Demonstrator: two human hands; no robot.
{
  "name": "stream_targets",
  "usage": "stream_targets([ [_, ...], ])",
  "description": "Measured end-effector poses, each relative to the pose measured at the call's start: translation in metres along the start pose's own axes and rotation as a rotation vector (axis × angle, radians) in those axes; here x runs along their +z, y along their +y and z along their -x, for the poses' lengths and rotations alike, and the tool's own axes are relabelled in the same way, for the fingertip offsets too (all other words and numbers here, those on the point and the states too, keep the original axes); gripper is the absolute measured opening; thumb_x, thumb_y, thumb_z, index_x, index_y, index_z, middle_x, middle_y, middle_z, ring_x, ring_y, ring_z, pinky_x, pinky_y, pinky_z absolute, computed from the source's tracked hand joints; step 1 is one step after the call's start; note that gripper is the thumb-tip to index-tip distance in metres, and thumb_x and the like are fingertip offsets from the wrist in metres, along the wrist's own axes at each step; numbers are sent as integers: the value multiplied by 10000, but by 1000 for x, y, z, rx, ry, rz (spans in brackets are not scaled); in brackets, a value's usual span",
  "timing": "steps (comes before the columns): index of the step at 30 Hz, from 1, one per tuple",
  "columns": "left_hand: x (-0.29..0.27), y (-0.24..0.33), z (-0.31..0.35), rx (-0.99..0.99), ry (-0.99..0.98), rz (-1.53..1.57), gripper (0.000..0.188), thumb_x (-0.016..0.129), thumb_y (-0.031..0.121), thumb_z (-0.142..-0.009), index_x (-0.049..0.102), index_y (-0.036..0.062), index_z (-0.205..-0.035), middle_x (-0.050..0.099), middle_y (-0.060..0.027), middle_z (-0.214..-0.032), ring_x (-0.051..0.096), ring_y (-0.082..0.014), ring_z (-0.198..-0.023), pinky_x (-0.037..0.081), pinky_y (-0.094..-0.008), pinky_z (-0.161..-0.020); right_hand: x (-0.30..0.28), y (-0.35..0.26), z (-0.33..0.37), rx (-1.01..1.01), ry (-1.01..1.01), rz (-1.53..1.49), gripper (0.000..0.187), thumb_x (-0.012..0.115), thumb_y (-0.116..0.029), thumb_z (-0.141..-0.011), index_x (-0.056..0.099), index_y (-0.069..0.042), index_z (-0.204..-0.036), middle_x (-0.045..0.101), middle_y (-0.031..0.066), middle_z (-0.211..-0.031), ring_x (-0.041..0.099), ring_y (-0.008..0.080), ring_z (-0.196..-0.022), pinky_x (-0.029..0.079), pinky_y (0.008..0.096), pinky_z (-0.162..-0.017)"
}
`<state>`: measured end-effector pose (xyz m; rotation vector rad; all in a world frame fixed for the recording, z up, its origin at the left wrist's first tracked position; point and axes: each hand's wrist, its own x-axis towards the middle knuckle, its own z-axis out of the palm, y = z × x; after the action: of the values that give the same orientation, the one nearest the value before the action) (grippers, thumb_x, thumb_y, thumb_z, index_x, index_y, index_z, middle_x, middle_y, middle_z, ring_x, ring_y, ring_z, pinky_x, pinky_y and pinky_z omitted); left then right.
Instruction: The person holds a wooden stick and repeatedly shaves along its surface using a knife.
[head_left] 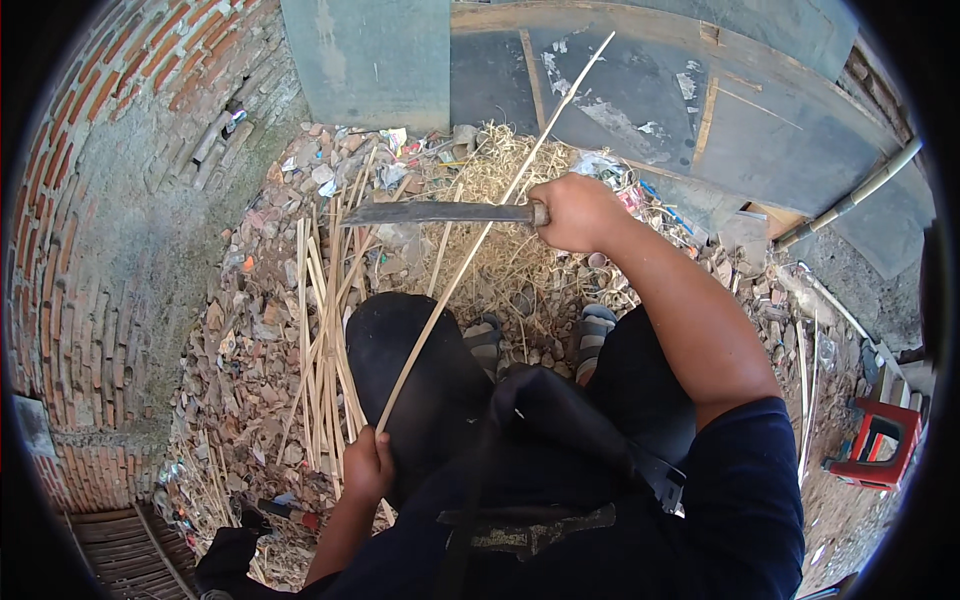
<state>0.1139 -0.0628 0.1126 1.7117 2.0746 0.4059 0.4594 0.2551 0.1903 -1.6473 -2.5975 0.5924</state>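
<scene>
A long pale bamboo strip (460, 268) slants from beside my left thigh up toward the dark boards. Its lower end is in my left hand (367, 465), fingers closed round it. My right hand (577, 212) grips the handle of a machete (440, 212), whose long dark blade points left and crosses the strip near its middle. Whether the edge touches the strip I cannot tell. To the left of my knee lies a loose pile of similar bamboo strips (322, 360). Curly shavings (500, 165) cover the ground beyond my feet.
A worn brick wall (110, 250) rises at the left, and dark boards (630, 95) stand at the far side. Rubble (240, 350) and litter cover the ground. At the right are a red plastic stool (880, 445) and a leaning bamboo pole (850, 195).
</scene>
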Motion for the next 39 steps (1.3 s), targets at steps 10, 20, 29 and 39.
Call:
stream_targets([
  [10,5,-8,2,-1,37,55,307,514,234,-1032,484,10,-823,544,-258,-606,583,-505,-607,428,-524,-522,8,-3,-5,-17,42,-79,255,647,-222,-796,713,-124,-1022,723,154,-934,697,350,-950,552,477,-852],
  [20,1,-6,4,-18,22,26,303,525,227,-1024,485,8,-819,543,-258,-603,582,-503,-598,428,-523,-519,-4,4,1,27,3,-34,251,667,-205,-770,715,-125,-1003,723,160,-931,695,359,-968,550,479,-861],
  [29,1,-1,-3,-14,-5,32,299,513,231,-1030,486,5,-835,545,-258,-610,576,-501,-596,426,-521,-522,7,37,-7,50,75,-110,212,632,-162,-768,707,-124,-962,716,165,-924,694,356,-929,550,477,-826],
  [39,4,-5,-4,31,11,34,310,497,247,-1040,486,10,-840,548,-255,-606,584,-501,-600,426,-511,-517,0,63,-12,143,113,-132,224,623,-164,-773,704,-70,-959,713,190,-930,685,375,-928,535,487,-839],
])
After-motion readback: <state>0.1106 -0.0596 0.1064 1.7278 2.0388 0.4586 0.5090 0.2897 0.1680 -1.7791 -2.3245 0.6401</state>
